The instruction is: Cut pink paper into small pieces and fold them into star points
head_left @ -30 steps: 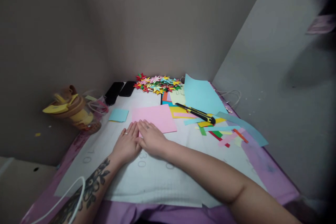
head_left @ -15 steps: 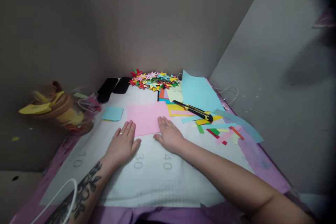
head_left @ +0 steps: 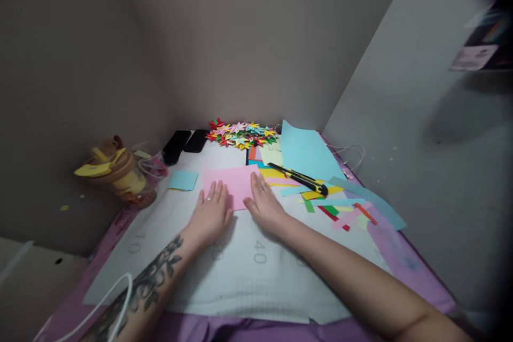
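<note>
A pink sheet of paper lies on the white sheet covering the table. My left hand rests on its lower left part, the fingers stretched out and pointing away from me. My right hand is flat at its right edge, fingers straight and close together, with the thumb by the lower right corner. Left of the pink sheet sits a small stack of light blue square paper. To the right is a black and yellow utility knife, resting across coloured paper strips.
Folded paper stars in many colours are heaped at the back. Two black phones lie at the back left, beside a brown and yellow cup. A large light blue sheet leans near the wall. A white cable crosses my left forearm.
My left hand has slid rightward, further onto the pink sheet. My right hand stays at its right edge. The whole view has shifted slightly, so things appear lower and further right.
</note>
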Tool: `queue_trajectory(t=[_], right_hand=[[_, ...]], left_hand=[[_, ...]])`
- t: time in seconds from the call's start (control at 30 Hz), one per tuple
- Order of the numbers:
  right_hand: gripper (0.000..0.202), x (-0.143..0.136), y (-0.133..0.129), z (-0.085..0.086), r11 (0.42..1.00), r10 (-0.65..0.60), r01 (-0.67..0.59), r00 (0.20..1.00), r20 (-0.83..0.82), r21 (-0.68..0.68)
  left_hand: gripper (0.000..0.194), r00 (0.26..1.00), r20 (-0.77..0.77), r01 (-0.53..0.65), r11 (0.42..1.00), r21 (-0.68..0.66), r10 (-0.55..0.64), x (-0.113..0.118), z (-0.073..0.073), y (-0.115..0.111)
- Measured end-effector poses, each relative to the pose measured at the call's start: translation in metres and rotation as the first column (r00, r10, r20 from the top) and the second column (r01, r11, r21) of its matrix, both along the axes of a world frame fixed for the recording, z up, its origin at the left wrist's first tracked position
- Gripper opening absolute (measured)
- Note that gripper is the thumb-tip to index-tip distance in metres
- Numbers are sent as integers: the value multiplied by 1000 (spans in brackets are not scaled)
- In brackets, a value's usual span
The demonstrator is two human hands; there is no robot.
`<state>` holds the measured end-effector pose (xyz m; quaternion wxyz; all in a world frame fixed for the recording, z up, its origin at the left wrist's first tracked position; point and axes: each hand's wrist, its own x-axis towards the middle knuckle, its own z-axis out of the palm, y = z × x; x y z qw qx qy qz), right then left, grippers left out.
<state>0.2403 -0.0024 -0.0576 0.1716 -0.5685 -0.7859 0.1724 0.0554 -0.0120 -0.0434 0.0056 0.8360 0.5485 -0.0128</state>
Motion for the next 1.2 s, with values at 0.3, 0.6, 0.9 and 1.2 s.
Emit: queue_trajectory(t=[0.3,0.6,0.9,1.2], right_hand=[[79,-46,7,-20,971,219,-227,970,-102,-76],[80,-4,6,-18,985,162,-146,963,216,-89],[68,24,-23,-12,998,60,-57,943,327,-19],[68,-24,-42,-8,942,332,-333,908,256,-39]], left_hand=[[70,992,77,104,989,-106,-96,9,-28,16],[64,999,-4,-41,999,-9,41,-31,-25,0],[65,992,-5,-128,992,18,128,-35,-25,-15],[62,989,50,-139,990,-8,139,-39,-24,-18]])
